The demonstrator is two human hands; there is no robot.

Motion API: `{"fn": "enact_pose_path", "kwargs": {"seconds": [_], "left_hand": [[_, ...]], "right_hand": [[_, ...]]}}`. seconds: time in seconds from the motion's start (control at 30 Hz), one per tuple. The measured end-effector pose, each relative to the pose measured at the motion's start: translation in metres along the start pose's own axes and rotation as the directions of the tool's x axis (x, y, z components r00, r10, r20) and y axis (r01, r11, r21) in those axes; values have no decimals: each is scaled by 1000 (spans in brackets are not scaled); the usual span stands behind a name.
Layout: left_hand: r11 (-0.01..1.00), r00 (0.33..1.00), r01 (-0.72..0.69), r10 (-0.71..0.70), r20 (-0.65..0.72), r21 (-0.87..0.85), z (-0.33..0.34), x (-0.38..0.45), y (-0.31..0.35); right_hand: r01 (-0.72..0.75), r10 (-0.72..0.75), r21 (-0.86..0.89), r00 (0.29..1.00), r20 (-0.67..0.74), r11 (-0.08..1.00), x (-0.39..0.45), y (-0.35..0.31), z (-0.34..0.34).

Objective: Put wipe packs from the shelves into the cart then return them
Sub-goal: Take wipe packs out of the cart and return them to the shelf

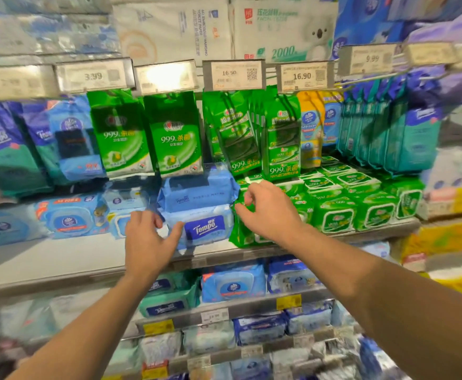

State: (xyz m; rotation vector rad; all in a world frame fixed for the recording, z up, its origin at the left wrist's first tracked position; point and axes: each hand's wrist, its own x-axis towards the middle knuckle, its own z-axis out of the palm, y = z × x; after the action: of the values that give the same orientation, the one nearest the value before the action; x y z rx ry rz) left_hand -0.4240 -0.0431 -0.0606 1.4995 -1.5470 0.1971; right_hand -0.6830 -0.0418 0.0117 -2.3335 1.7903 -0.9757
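So both hands are up at the middle shelf (pixel 60 259) of a wipes aisle. The left hand (pixel 145 237) has its fingers spread and relaxed, thumb touching the left front corner of a pale blue Tempo pack (pixel 205 229) that sits at the shelf's front edge. It isn't really gripping it, more resting against it. A second blue Tempo pack (pixel 197 193) is stacked right on top of that one.

The right hand (pixel 268 207) is just to the right, fingers curled in loosely near the edge of a green pack (pixel 241 231) standing beside the Tempo stack. The fingertips sit right at that pack's top corner, but it's too blurry to tell if they actually pinch it or just touch it. The hands are apart, with the Tempo stack between them.

Further right on the same shelf there's a whole block of green wipe packs (pixel 361 207) lying in rows. To the left sit lighter blue packs with round lids (pixel 71 218), then a bare stretch of shelf nearer the front. Above, green 999 bags (pixel 175 138) hang from hooks, with price tags (pixel 235 75) reading 16.90 over some of them. Teal and blue Tempo bags (pixel 2 152) hang at far left. Lower shelves hold more blue packs (pixel 232 286).
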Motion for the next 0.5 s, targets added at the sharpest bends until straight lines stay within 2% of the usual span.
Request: {"fn": "enact_pose_path", "kwargs": {"seconds": [0.03, 0.1, 0.23, 0.37, 0.43, 0.5], "left_hand": [[993, 994, -108, 106, 29, 58, -5, -4, 5], [946, 953, -276, 247, 175, 172, -15, -12, 26], [831, 829, -458, 270, 490, 316, -24, -33, 91], [860, 726, -494, 325, 606, 130, -12, -56, 144], [879, 685, -476, 385, 618, -19, -2, -70, 170], [855, 624, -506, 456, 634, -116, 8, -84, 202]], "right_hand": [[-24, 24, -21, 1000, 9, 999, -11, -1, -6], [-81, 83, -51, 996, 42, 995, -34, -1, -21], [-121, 140, -147, 982, 123, 982, -82, 4, -55], [-119, 227, -357, 934, 276, 927, -135, 20, -96], [-184, 309, -405, 913, 268, 895, -167, 37, -118], [-255, 392, -447, 886, 246, 857, -201, 56, -141]]}}
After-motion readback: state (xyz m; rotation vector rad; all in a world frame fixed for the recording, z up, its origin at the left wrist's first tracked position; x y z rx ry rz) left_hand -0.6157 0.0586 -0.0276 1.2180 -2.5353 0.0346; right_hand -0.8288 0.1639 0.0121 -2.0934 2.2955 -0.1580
